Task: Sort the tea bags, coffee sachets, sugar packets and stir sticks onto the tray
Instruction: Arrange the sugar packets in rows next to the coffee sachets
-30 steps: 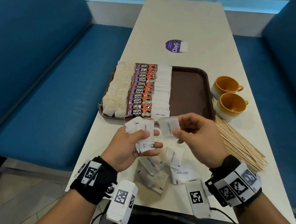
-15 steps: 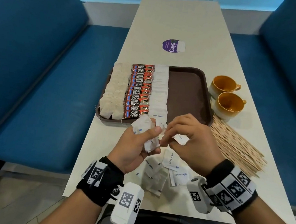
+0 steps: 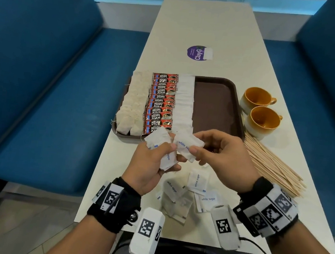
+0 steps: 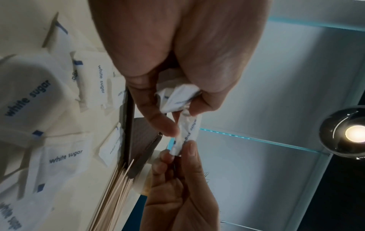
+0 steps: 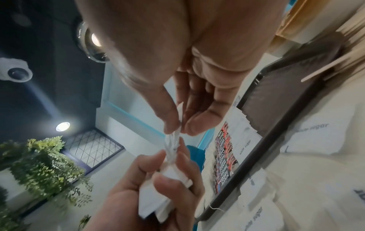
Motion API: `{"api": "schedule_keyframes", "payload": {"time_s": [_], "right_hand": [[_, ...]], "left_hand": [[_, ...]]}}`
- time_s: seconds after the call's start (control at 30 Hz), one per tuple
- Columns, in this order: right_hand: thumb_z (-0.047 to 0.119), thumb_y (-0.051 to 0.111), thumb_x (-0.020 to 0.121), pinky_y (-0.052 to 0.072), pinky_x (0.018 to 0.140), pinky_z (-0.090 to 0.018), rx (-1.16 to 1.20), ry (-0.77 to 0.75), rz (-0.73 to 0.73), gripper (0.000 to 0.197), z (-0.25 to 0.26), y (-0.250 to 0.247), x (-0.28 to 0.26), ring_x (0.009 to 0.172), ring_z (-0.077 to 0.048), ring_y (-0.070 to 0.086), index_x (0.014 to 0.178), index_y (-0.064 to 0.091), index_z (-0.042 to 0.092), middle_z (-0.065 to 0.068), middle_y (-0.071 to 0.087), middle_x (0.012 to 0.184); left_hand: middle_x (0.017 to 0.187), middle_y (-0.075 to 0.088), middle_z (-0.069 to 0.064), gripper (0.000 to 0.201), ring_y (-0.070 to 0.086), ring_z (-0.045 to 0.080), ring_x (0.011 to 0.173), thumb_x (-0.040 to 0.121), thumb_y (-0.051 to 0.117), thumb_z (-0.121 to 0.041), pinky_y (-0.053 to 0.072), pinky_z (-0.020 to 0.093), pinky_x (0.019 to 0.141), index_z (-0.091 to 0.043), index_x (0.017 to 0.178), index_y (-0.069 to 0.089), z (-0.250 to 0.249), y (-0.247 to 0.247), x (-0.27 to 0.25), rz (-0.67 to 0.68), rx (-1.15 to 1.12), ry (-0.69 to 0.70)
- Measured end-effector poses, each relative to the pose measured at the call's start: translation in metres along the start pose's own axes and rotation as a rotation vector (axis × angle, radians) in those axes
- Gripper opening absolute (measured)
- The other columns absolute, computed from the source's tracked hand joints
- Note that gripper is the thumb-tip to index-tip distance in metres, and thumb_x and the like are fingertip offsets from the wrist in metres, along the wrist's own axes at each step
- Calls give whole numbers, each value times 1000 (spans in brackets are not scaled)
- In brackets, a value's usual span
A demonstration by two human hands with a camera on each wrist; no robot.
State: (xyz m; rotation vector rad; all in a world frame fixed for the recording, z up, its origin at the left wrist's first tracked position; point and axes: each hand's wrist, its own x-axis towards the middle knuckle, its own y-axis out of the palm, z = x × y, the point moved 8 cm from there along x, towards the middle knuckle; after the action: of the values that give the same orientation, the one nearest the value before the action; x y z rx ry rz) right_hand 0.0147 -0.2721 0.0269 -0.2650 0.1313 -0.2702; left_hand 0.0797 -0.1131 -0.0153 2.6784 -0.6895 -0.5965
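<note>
- Three neat rows fill the left half of the brown tray: tea bags far left, red coffee sachets next, white sugar packets just right of those. Right half of tray bare.
- Left hand is raised over the counter nr the tray's front edge, fingers curled round a small bunch of sugar pkts.
- Loose sugar pkts lie scattered on the counter below & between the two hands, some printed "white sugar"; at least one tea bag is mixed in w/ them.
- Right hand sits just beside the left, thumb & forefinger pinching a single packet at its edge; this pkt touches the left hand's bunch. Wrist views show both hands meeting on the same paper; other right fingers are loosely bent.
- Stir sticks lie in a fanned heap on the counter, right of the tray & off it.
- Two orange cups stand right of the tray, behind the sticks, near each other.
- Purple round sticker is on the counter well beyond the tray.
- Blue bench seats run along both sides.
</note>
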Motion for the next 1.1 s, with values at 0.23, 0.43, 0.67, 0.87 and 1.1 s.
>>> {"api": "schedule_keyframes", "payload": {"time_s": [0.23, 0.43, 0.67, 0.87, 1.1], "right_hand": [[13, 79, 85, 62, 67, -34, 96, 69, 55, 21, -7, -4, 1, 77, -37, 70, 106, 75, 13, -12, 77, 90], [2, 71, 91, 61, 61, -29, 217, 138, 5, 16, -11, -8, 0, 77, -33, 74, 107, 72, 4, -19, 76, 97], [8, 76, 89, 62, 62, -34, 150, 93, -56, 15, -8, -16, 0, 72, -36, 72, 104, 73, 10, -17, 75, 90], [10, 67, 97, 61, 76, -28, 17, -24, 61, 16, 0, 6, -3, 85, -15, 75, 105, 78, 19, 1, 79, 92], [11, 73, 92, 58, 71, -31, 27, -25, -116, 18, -4, -22, 8, 83, -18, 68, 104, 74, 24, 1, 73, 94]], "left_hand": [[85, 64, 15, 23, 59, 28, 65, 82, 80, -6, 47, 29, 50, -8, 99, 64, -3, -9, 4, -4, 73, 67], [82, 64, 12, 6, 62, 30, 66, 97, 67, -11, 47, 29, 49, -6, 97, 64, -2, -13, 4, -31, 132, 57], [79, 64, 15, 15, 61, 29, 70, 88, 77, -16, 49, 34, 53, -6, 91, 66, -11, -11, 1, -21, 248, 166], [75, 69, 9, 24, 66, 11, 58, 83, 81, -1, 47, 20, 50, -5, 95, 61, -8, 23, -3, 116, 440, 171], [85, 64, 20, 20, 63, 29, 66, 89, 66, 11, 48, 30, 51, -6, 97, 59, 1, 0, 9, 9, 89, 56]]}}
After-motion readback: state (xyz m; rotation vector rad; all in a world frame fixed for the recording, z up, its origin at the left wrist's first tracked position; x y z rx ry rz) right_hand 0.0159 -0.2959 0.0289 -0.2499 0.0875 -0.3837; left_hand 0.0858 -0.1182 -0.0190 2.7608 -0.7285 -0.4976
